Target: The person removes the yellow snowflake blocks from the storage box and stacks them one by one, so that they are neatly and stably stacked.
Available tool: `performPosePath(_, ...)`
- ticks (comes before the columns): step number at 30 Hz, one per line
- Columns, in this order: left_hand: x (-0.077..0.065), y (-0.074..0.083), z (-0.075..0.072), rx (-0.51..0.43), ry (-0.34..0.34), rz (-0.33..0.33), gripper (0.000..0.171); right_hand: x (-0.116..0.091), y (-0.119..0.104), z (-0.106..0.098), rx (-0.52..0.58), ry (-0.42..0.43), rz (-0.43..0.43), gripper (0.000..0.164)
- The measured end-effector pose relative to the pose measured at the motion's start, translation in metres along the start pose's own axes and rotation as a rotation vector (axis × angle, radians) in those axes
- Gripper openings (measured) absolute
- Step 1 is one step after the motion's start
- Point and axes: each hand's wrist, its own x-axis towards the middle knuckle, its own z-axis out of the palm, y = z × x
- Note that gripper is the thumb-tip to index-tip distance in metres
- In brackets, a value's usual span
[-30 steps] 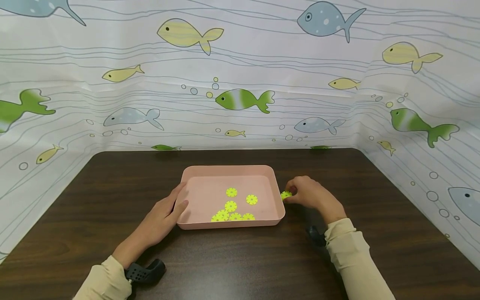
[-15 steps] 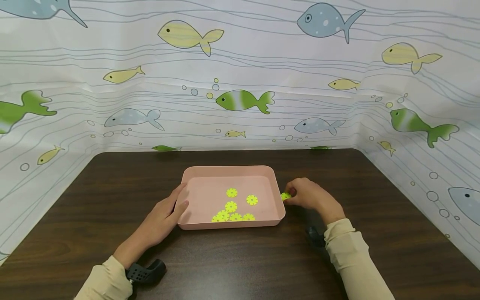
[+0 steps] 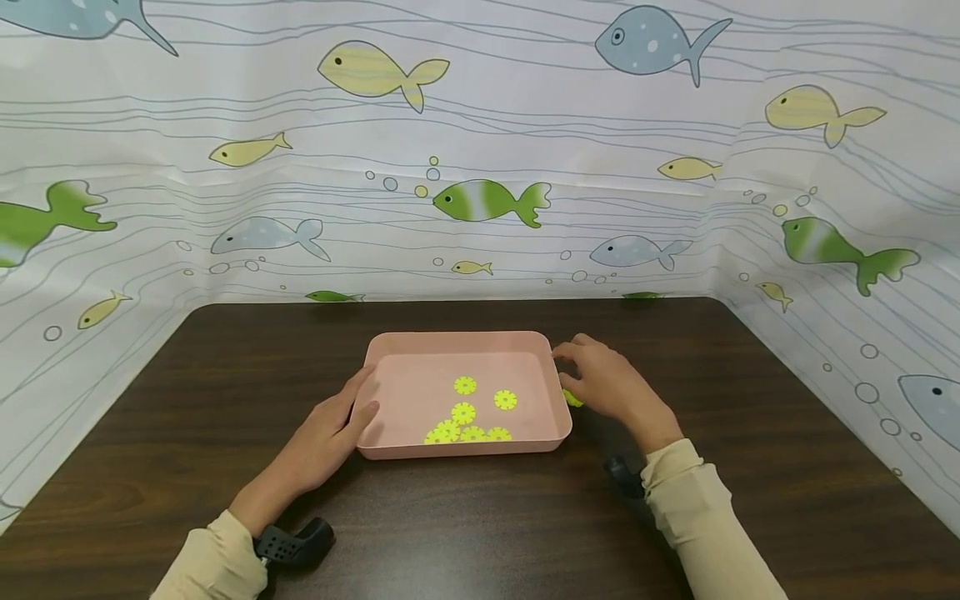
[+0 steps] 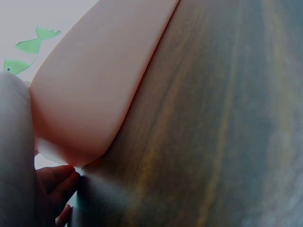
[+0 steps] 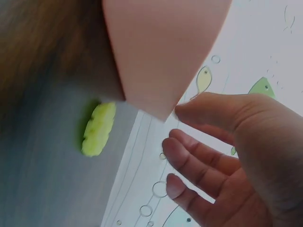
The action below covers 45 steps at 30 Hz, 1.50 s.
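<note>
A shallow pink tray (image 3: 412,375) sits on the dark wooden table, several notched yellow-green discs (image 3: 463,412) lying in it, mostly toward the near side. My left hand (image 3: 324,429) grips the tray's left side, thumb over the rim and fingers along the outer wall. At the right side is my right hand (image 3: 603,379), its fingers loosely bent and holding nothing. Its thumb (image 5: 203,111) comes right up to the tray's edge in the right wrist view. One more yellow-green disc (image 5: 98,130) lies on the table just outside the tray, partly covered by the right hand in the head view.
A white sheet (image 3: 480,125) printed with fish rises behind the table (image 3: 465,525) and along both sides. Black wrist straps (image 3: 295,543) are on both forearms.
My right hand has let go of the yellow-green disc beside the tray and moved slightly up and left to the tray's right rim. The left hand and the tray keep their places.
</note>
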Motion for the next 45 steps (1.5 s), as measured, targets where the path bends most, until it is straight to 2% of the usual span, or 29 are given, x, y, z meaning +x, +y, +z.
performPosePath(6, 0.000, 0.000, 0.001, -0.001, 0.001, 0.000, 0.060, 0.000, -0.014, 0.003, 0.037, 0.016, -0.092, 0.029)
performPosePath(14, 0.000, 0.001, 0.001, -0.002, 0.003, 0.007, 0.059, 0.000, -0.034, 0.012, 0.028, -0.093, -0.175, 0.021)
performPosePath(18, 0.000, 0.001, -0.001, -0.003, -0.001, -0.002, 0.060, -0.001, -0.041, 0.016, 0.087, -0.163, -0.145, 0.018)
performPosePath(23, 0.000, 0.001, -0.001, 0.004, -0.006, -0.012, 0.060, 0.000, -0.044, 0.022, 0.092, -0.223, -0.174, 0.004)
performPosePath(27, 0.000, 0.001, -0.001, 0.009, -0.005, -0.018, 0.060, 0.000, -0.045, 0.025, 0.085, -0.218, -0.223, 0.006)
performPosePath(29, 0.000, 0.001, -0.001, 0.009, -0.005, -0.018, 0.060, -0.001, -0.046, 0.025, 0.094, -0.212, -0.216, 0.007)
performPosePath(35, 0.001, 0.002, -0.001, 0.000, -0.007, -0.015, 0.060, -0.003, -0.049, 0.027, 0.097, -0.224, -0.165, 0.032)
performPosePath(45, 0.001, 0.001, -0.001, -0.001, -0.004, -0.008, 0.060, -0.002, -0.047, 0.029, 0.091, -0.218, -0.259, 0.032)
